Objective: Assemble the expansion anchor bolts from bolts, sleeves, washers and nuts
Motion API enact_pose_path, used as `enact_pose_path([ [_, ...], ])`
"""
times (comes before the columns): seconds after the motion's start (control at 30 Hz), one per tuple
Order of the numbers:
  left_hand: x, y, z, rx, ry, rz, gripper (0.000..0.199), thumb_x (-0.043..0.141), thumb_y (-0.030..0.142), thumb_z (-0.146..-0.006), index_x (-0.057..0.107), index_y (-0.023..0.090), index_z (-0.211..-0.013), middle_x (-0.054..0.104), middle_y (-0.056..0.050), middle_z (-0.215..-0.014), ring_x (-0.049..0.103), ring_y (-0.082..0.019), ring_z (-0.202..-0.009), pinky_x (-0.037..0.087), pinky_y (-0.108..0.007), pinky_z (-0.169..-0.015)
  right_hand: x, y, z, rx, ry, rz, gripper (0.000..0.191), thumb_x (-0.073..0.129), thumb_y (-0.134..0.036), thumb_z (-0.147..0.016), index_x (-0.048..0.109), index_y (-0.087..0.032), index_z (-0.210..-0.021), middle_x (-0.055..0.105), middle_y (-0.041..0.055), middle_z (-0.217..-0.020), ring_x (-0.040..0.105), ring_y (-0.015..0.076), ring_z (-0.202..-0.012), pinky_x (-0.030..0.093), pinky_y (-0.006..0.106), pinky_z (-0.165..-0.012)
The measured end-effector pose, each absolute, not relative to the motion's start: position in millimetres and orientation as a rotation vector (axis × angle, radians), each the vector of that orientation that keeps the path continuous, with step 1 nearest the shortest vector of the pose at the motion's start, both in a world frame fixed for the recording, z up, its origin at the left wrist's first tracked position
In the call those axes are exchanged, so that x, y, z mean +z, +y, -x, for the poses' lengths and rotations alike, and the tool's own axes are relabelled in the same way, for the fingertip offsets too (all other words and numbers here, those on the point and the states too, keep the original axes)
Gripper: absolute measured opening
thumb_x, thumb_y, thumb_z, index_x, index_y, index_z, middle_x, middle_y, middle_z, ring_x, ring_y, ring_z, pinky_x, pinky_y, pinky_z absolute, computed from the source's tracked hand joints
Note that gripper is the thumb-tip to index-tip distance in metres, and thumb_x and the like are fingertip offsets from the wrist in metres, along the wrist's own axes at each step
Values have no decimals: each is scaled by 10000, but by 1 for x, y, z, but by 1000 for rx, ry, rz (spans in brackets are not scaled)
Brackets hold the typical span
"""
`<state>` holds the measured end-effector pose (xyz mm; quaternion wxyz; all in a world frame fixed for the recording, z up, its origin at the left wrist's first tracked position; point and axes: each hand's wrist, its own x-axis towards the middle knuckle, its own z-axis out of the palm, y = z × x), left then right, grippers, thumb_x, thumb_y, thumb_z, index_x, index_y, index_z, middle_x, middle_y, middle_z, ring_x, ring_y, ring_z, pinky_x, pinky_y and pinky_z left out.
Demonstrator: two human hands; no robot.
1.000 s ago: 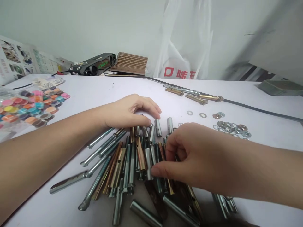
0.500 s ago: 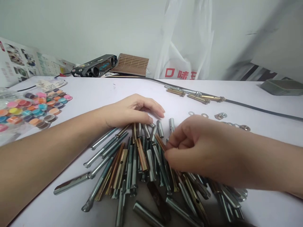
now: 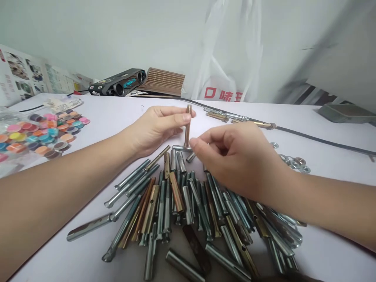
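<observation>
My left hand (image 3: 164,127) pinches a copper-coloured metal tube (image 3: 188,127) near its top, holding it upright beyond the pile. At the tube's lower end is my right hand (image 3: 235,156), its thumb and fingertips pressed together there; whether they grip the tube I cannot tell. A silver piece (image 3: 181,148) lies just below the tube's foot. In front of both hands spreads a pile of silver, brass and copper-coloured bolts and sleeves (image 3: 166,207).
Washers and nuts (image 3: 294,162) lie beyond my right forearm. Several assembled bolts (image 3: 217,115) rest along a black cable (image 3: 311,138). Colourful small pots (image 3: 47,135) sit at the left. A black speaker-like device (image 3: 120,82) and a slatted mat (image 3: 164,81) stand at the back.
My left hand has risen slightly and closed on the copper-coloured tube, which was in my right hand. The tube has moved up and away from the pile and turned upright; my right hand moved with it.
</observation>
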<state>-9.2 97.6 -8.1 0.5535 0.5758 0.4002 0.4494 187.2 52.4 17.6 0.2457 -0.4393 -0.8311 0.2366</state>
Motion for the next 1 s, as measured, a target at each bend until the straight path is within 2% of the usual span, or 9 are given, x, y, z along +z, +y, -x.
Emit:
enact_pose_path([
  [0.1, -11, 99, 4, 1160, 1004, -1346, 231, 814, 382, -796, 788, 236, -973, 758, -40, -1147, 713, -146, -1008, 592, -310, -954, 17, 43, -184, 698, -2470, 1258, 562, 534, -658, -883, 525, -195, -564, 414, -11, -443, 331, 100, -419, 243, 294, -429],
  [0.17, -11, 98, 0, 1147, 1065, -1390, 259, 824, 377, -788, 777, 200, -972, 766, -56, -1081, 714, -140, -947, 597, -304, -937, 15, 38, -182, 799, -2581, 1297, 561, 551, -712, -842, 591, -200, -617, 429, -9, -428, 338, 115, -402, 226, 304, -403],
  [0.3, -6, 92, -7, 1081, 1191, -1514, 302, 842, 370, -766, 752, 140, -940, 769, -81, -958, 709, -139, -835, 611, -306, -877, 15, 36, -183, 1174, -2558, 1307, 270, 585, -366, -852, 581, -198, -640, 426, -36, -470, 298, 91, -445, 229, 265, -382],
  [0.43, -1, 89, -8, 1008, 1201, -1577, 238, 810, 282, -782, 729, 117, -932, 761, -66, -913, 705, -119, -826, 604, -247, -817, 27, 45, -184, 1495, -2392, 1259, 311, 592, -300, -808, 453, -177, -558, 329, -46, -476, 243, 63, -442, 184, 240, -371],
  [0.53, 0, 89, -7, 953, 1234, -1686, 168, 801, 164, -739, 721, 117, -878, 741, -21, -844, 682, -91, -780, 571, -190, -733, 37, 58, -186, 1201, -2175, 1179, 348, 620, -303, -823, 456, -183, -541, 324, -54, -461, 241, 39, -397, 166, 224, -361],
  [0.6, 0, 89, -6, 899, 1213, -1755, 140, 780, 152, -751, 724, 120, -875, 741, -12, -836, 680, -83, -775, 558, -178, -726, 37, 71, -189, 784, -2035, 1001, 257, 631, -257, -854, 555, -178, -622, 457, -32, -499, 374, 50, -426, 253, 218, -386],
  [0.67, -2, 91, -5, 822, 1138, -1784, 157, 761, 183, -785, 731, 126, -928, 758, -23, -880, 696, -86, -801, 557, -183, -752, 31, 86, -192, 489, -1951, 828, 178, 628, -212, -895, 603, -164, -725, 611, 22, -629, 549, 94, -568, 398, 234, -486],
  [0.8, -7, 93, -4, 738, 1082, -1758, 211, 766, 220, -800, 733, 117, -981, 781, -51, -950, 728, -101, -855, 567, -191, -794, 13, 110, -198, 516, -1993, 768, 195, 607, -298, -979, 572, -185, -824, 681, 57, -799, 640, 148, -730, 522, 301, -664],
  [1.0, -9, 95, -4, 762, 1065, -1760, 196, 770, 192, -795, 741, 106, -969, 791, -42, -945, 742, -100, -877, 579, -179, -815, 4, 114, -197, 481, -2033, 655, 168, 612, -329, -986, 552, -213, -881, 648, 35, -831, 614, 154, -760, 522, 316, -686],
])
